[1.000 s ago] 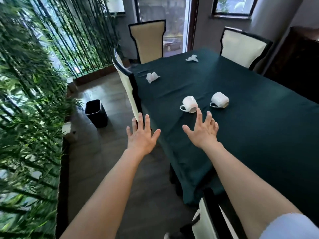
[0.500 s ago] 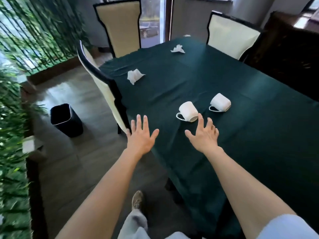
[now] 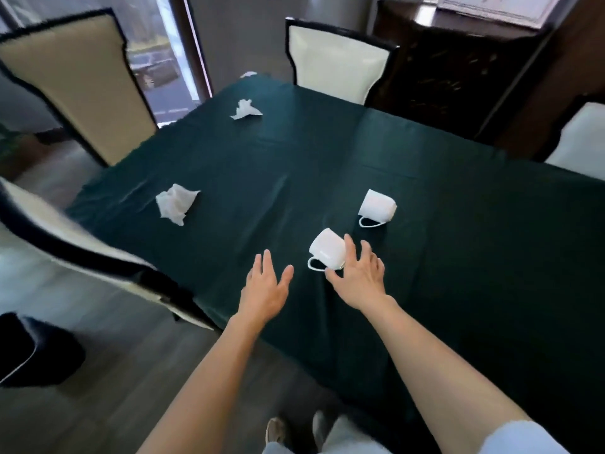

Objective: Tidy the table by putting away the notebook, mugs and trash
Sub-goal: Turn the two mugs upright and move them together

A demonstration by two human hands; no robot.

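Two bare hands are extending forward over the near edge of a table draped in a dark green tablecloth [image 3: 458,257]. The right hand [image 3: 358,278] is spreading its fingers wide, palm down, and holding nothing; its fingertips are overlapping the near side of a white mug [image 3: 327,249] lying on its side directly ahead, though firm contact cannot be confirmed. That mug's handle is pointing back toward the space between the hands. The left hand [image 3: 265,290] is hovering just left of the right one, also open with fingers loosely splayed and empty, clear of every object.

A second white mug [image 3: 376,206] is lying tipped over just beyond and slightly right of the right hand, apart from the first mug, handle facing the person. A crumpled white tissue [image 3: 175,201] is resting ahead and to the left of the left hand, near the table's left edge. A second crumpled tissue [image 3: 245,109] is lying well beyond both hands toward the far end. A small white scrap [image 3: 248,74] is showing at the far edge; its nature is unclear.

Upholstered chairs are standing around the table: one blurred chair [image 3: 65,237] close on the left, a tan one [image 3: 78,83] farther left, and a white one [image 3: 337,60] at the far end. A black bin [image 3: 36,352] is sitting on the floor, left of the left forearm.
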